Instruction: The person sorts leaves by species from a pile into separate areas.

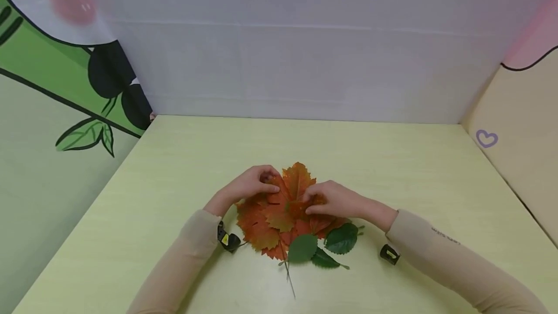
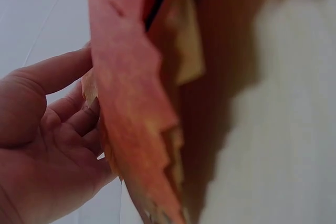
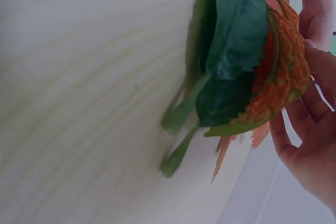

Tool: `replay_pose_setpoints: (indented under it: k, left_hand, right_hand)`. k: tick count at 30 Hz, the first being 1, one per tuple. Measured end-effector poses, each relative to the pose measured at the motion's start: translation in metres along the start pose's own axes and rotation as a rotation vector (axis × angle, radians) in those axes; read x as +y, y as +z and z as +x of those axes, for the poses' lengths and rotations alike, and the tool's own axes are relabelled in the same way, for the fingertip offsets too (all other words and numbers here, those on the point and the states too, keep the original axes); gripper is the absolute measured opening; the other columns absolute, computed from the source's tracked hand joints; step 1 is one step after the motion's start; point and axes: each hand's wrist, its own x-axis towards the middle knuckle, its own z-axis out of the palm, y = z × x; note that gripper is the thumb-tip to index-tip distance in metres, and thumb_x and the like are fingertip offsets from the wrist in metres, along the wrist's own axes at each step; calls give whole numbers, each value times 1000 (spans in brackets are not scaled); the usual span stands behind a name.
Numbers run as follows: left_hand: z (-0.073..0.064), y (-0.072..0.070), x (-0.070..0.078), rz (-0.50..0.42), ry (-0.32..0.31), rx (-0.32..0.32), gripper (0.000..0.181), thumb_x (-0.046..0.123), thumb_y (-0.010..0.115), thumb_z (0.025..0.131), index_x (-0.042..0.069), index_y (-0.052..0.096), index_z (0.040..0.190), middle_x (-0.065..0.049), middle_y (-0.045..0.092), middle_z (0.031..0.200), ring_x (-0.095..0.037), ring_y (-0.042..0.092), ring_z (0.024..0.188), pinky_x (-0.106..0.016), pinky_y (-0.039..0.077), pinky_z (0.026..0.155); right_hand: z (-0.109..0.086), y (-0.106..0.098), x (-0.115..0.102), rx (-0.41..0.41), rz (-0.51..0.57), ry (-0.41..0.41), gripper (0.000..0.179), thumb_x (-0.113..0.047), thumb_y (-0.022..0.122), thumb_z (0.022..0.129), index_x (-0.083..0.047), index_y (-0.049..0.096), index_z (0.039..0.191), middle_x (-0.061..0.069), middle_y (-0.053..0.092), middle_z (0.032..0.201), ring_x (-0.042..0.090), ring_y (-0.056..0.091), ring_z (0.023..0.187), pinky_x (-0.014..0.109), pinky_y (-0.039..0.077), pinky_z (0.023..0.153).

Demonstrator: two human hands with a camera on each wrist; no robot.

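A cluster of orange-red autumn leaves (image 1: 281, 222) with toothed edges lies spread on the table. My left hand (image 1: 249, 183) pinches a reddish leaf (image 2: 126, 77) at the cluster's upper left, thumb on its face and fingers behind. Opposite it, on the right side, my right hand (image 1: 337, 200) holds an orange leaf (image 3: 281, 69) between thumb and fingers. One leaf (image 1: 298, 180) stands out at the top, between both hands. Several green leaves (image 1: 342, 239) sit at the lower right edge. Thin stems (image 1: 288, 275) point toward me. Parts of the overlapping leaves are hidden.
The pale yellow tabletop (image 1: 370, 154) stretches around the leaves. A plain grey-white wall (image 1: 296, 71) rises behind it. On the left is a panel with cartoon drawings (image 1: 83, 137), on the right a beige panel (image 1: 523, 110) with a small heart. Each wrist carries a small black camera (image 1: 389, 254).
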Motion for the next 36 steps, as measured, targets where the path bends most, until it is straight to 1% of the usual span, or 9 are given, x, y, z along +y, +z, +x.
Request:
replay_pose_setpoints:
  k: [3,9,13,17,24,28,33,34,36]
  left_hand:
    - [1,0,0,2,6,0,27,21,65,84,12,57,107,-3,60,98,-17,56,90,-35,44,84]
    - [-1,0,-1,10,0,-12,26,21,62,86,11,57,109,-3,61,100,-17,56,92,-35,44,86]
    - [-2,-1,0,1,-16,-6,24,19,63,86,11,57,108,-3,62,99,-18,56,92,-35,44,86]
    - [0,-1,1,-3,-11,-3,24,19,63,85,10,57,107,-4,61,98,-18,56,90,-34,44,83]
    - [2,-1,0,-14,-12,-17,24,20,62,86,9,56,107,-4,61,98,-17,55,89,-32,44,81]
    - [3,-1,0,-26,-8,-24,25,19,61,87,9,56,109,-5,61,101,-17,55,91,-32,44,83]
    - [5,-1,-1,-29,3,-24,26,20,62,87,8,56,110,-6,61,101,-17,56,90,-32,45,82]
    - [3,-2,3,-32,4,-25,26,18,61,87,7,56,110,-7,61,101,-17,56,90,-32,45,82]
    - [3,-1,2,-36,12,-22,27,18,62,86,6,56,109,-7,61,100,-17,55,90,-32,45,81]
  right_hand:
    - [-2,-2,1,13,6,2,11,-22,64,85,-19,63,95,-8,63,95,6,57,85,25,47,76]
    - [-7,-11,3,54,62,29,14,-21,62,86,-18,63,100,-5,63,100,9,58,89,26,48,77]
    - [-12,-20,7,92,44,37,18,-19,60,87,-14,62,104,-2,63,101,10,59,88,26,48,74]
    - [-17,-29,16,128,29,65,19,-17,58,89,-12,61,107,-1,64,100,10,60,86,27,48,74]
    - [-25,-44,38,210,8,127,18,-10,56,90,-10,62,107,2,64,101,18,60,94,38,47,81]
    - [-29,-53,49,259,-12,173,18,-11,57,89,-9,63,106,4,65,100,21,59,96,41,46,81]
    - [-35,-62,62,298,-21,235,17,-14,58,89,-10,63,104,3,65,99,20,59,94,40,46,80]
    - [-36,-64,64,305,-20,250,16,-15,58,89,-11,63,104,2,65,98,20,59,94,40,46,80]
    - [-37,-67,69,315,-16,275,16,-16,58,89,-11,63,103,3,65,98,20,59,94,41,46,81]
